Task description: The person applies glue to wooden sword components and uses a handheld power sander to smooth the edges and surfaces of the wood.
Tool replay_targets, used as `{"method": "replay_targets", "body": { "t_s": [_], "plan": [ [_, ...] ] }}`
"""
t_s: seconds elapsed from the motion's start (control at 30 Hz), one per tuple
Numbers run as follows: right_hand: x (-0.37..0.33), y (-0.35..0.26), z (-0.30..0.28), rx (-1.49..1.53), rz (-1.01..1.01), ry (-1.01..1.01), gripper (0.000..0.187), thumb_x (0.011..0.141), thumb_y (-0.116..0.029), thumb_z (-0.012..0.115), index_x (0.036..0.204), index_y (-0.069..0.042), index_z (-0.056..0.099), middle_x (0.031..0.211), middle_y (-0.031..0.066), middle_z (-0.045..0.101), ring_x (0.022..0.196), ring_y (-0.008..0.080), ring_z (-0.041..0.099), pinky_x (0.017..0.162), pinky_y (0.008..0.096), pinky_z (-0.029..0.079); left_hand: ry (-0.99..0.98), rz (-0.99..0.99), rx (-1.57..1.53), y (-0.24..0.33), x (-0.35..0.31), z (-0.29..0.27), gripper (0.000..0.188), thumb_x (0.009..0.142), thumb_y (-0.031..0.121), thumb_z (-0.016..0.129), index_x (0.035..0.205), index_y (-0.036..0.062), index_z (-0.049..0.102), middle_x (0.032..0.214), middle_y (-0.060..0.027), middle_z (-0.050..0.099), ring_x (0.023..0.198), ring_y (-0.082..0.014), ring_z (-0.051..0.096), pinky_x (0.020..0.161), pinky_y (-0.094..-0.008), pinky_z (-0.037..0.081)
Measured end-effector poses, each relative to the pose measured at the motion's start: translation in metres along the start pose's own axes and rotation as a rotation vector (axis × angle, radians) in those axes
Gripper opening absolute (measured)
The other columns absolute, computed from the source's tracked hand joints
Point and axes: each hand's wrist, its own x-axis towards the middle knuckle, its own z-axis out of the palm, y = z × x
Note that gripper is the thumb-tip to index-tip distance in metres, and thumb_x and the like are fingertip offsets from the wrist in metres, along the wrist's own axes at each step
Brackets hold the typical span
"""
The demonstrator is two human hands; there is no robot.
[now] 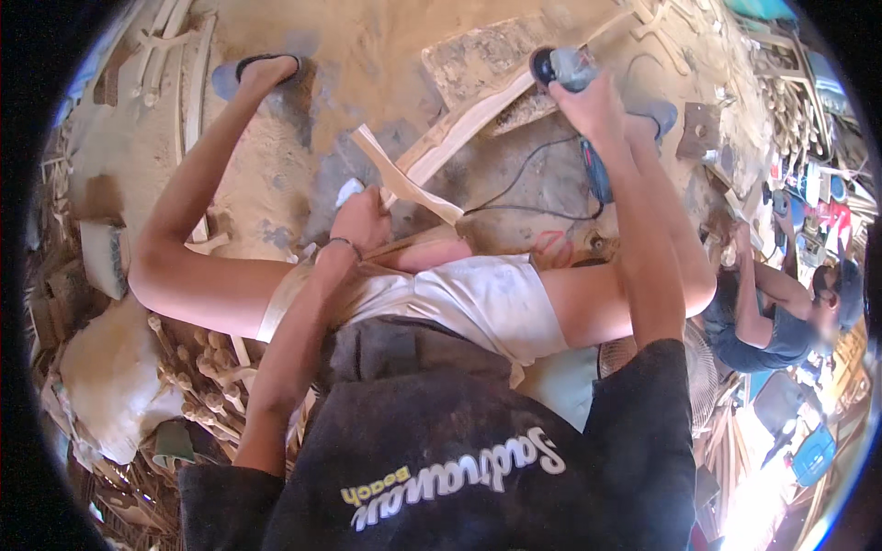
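My right hand (593,112) is wrapped round an angle grinder (597,173) with a blue body, partly hidden by my forearm. Its dark round disc (543,66) rests at or just above the far part of a long pale wooden piece (478,127); contact I cannot tell. At the near end of that piece, my left hand (361,222) is closed round the wood, close to a curved crosspiece (404,176). Something white (349,191) shows beside the left fingers. The long piece slants away to the right, over a flat worn block (496,73).
A black cable (514,182) loops from the grinder across the sandy floor. Carved wooden sticks (197,87) lie at left, with more piled (207,376) lower left. My bare legs spread on both sides. At right another person (776,317) sits near a fan (700,376).
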Motion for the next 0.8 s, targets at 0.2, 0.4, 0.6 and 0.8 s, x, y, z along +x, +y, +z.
{"method": "replay_targets", "body": {
  "t_s": [0.2,0.4,0.6,0.8],
  "plan": [
    [-0.102,-0.100,-0.034,0.077,-0.254,-0.494,0.079,0.081,-0.048,0.085,0.128,0.004,0.047,0.097,0.0326,0.075,0.090,0.0484,0.076,0.081,0.0536,0.062,-0.004,-0.057,0.024,0.006,-0.005,-0.006,0.025,0.092,0.019,0.069,0.105,-0.0021,0.063,0.094,-0.0316,0.072,0.095,-0.0525,0.070,0.084,-0.0596,0.056],
    [-0.104,-0.098,-0.030,0.031,-0.370,-0.469,0.076,0.081,-0.048,0.086,0.124,0.003,0.048,0.088,0.0270,0.076,0.081,0.0472,0.076,0.070,0.0520,0.062,-0.019,-0.047,0.068,0.010,-0.004,-0.005,0.028,0.092,0.019,0.071,0.110,-0.0008,0.061,0.093,-0.0309,0.072,0.094,-0.0519,0.070,0.082,-0.0594,0.056],
    [-0.029,-0.022,-0.029,-0.083,-0.137,-0.266,0.085,0.080,-0.053,0.086,0.127,0.009,0.051,0.102,0.0330,0.075,0.098,0.0474,0.076,0.084,0.0504,0.064,-0.050,-0.087,0.008,0.012,-0.002,-0.009,0.032,0.093,0.019,0.071,0.117,-0.0005,0.063,0.094,-0.0297,0.073,0.093,-0.0506,0.071,0.082,-0.0588,0.056],
    [0.034,0.024,-0.027,-0.082,-0.004,-0.149,0.089,0.081,-0.059,0.085,0.128,0.011,0.056,0.113,0.0345,0.073,0.114,0.0499,0.071,0.101,0.0505,0.056,-0.040,-0.054,-0.050,0.004,0.000,-0.008,0.033,0.094,0.021,0.072,0.117,-0.0010,0.065,0.094,-0.0304,0.073,0.095,-0.0507,0.071,0.084,-0.0585,0.056]
  ]
}}
